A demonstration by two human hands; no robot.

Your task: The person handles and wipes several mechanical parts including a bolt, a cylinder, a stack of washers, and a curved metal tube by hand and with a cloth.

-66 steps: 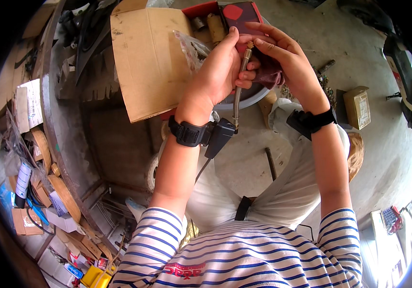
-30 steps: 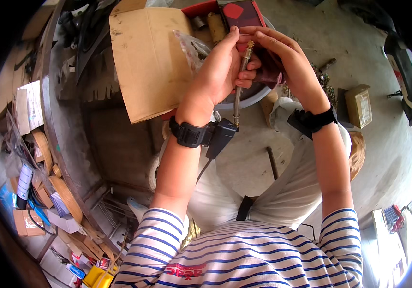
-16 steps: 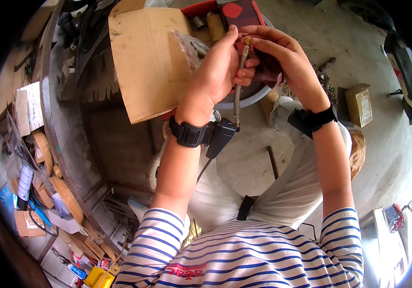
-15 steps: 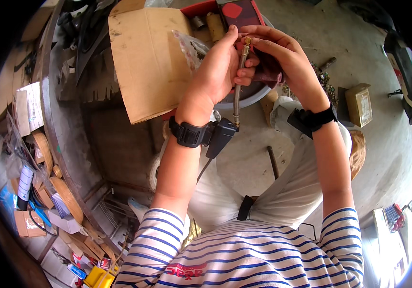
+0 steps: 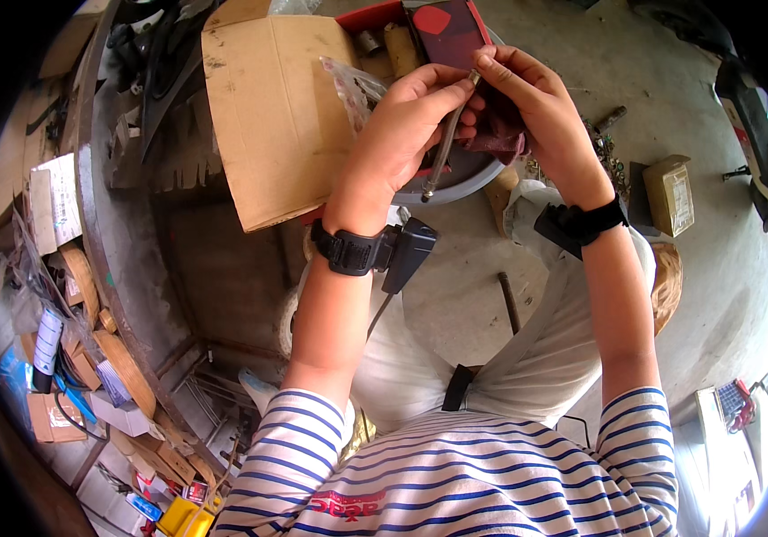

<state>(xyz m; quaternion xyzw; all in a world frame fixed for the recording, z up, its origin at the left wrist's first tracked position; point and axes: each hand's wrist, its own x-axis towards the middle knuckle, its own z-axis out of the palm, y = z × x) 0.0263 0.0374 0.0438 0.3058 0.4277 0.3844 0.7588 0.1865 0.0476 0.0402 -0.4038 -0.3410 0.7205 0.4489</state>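
A slim metal braided hose (image 5: 445,148) slants between my hands, its lower end fitting pointing down and slightly left. My left hand (image 5: 411,121) pinches it near the upper end with thumb and forefinger. At that upper end, the thumb and fingertips of my right hand (image 5: 540,103) are closed together and cover part of the end fitting. A dark red cloth (image 5: 497,139) hangs below my right hand; whether that hand holds it too, I cannot tell.
An opened cardboard box flap (image 5: 276,116) and a red box (image 5: 446,27) with metal parts sit over a grey round tub (image 5: 464,185). A plastic bag (image 5: 348,89) lies beside my left hand. A small carton (image 5: 668,197) and a dark rod (image 5: 509,302) are on the floor.
The hose has tilted, its lower end swinging up and left. My left fingers have gone from wrapping the hose to pinching near its top. My right thumb has moved to the tip.
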